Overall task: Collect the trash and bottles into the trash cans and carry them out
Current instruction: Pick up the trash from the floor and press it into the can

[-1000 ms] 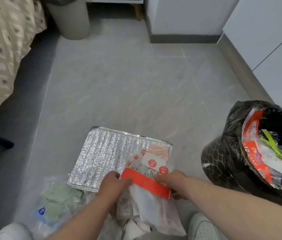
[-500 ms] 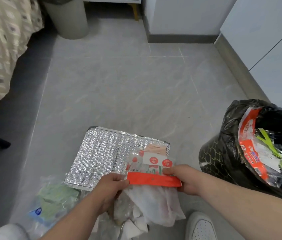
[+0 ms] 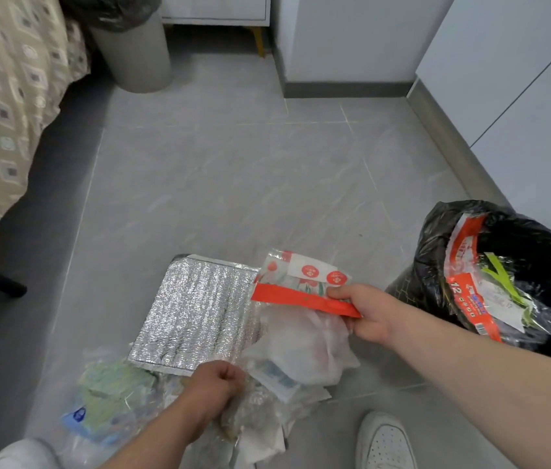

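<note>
My right hand (image 3: 365,313) grips a clear plastic wrapper with an orange strip (image 3: 301,289) and lifts it off the floor, along with a white plastic bag (image 3: 307,350) hanging below. My left hand (image 3: 214,389) is curled on crumpled clear plastic (image 3: 253,414) in the trash pile at my feet. A silver foil insulated bag (image 3: 196,313) lies flat on the floor just beyond. A black-lined trash can (image 3: 436,265) stands at the right, holding wrappers. A clear bag with green contents (image 3: 108,397) lies at the lower left.
A second grey trash can (image 3: 135,52) with a black liner stands at the far left by a bed with a patterned cover (image 3: 0,113). White cabinets (image 3: 520,96) run along the right wall. My white shoe (image 3: 385,441) is at the bottom.
My right hand has carried the orange-strip wrapper up and to the right, toward the black trash can. My left hand let go of it and dropped to the crumpled plastic.
</note>
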Motion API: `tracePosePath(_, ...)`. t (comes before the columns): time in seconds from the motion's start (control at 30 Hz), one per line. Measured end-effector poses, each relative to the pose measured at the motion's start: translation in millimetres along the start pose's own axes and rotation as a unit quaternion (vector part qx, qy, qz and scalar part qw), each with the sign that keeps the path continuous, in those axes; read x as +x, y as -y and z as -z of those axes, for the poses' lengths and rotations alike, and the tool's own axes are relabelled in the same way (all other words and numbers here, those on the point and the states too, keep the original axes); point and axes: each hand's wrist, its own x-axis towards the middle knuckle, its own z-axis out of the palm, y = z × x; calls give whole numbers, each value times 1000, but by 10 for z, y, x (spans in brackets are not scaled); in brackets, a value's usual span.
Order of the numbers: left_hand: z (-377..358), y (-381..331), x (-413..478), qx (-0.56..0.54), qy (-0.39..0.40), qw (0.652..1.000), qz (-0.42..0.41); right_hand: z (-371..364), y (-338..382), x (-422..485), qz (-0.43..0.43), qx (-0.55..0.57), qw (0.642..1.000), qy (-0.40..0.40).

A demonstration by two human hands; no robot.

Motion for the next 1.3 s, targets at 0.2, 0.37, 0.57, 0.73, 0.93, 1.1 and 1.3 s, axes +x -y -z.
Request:
tracePosePath(0.2, -83, 69, -155, 90, -31, 995, -6, -72, 436, -539, 63, 28, 997, 20)
tracePosePath(0.37, -481, 134, -203, 328, -51, 940, -81, 14, 667, -1063, 111, 58, 991, 41)
tracePosePath(0.57, -382, 95, -250, 336, -54, 935, -99, 308, 811, -1588, 135, 40, 990, 24)
tracePosePath(0.73, 36, -290, -621, 260, -30, 961, -95, 417, 956, -2103, 166, 48, 985, 22)
tracePosePath(0.93, 511, -1072, -1311, 78, 31, 988, -130, 409, 939, -2697, 228, 95, 968, 33)
tracePosePath(1.1, 593, -1735, -1780, 53, 29, 978, -200, 468, 845, -3007, 243, 144, 959, 34)
tracePosePath(1.3, 145, -2435, -1980, 46, 71, 963, -254, 917, 917, -2974, 276, 257, 926, 17)
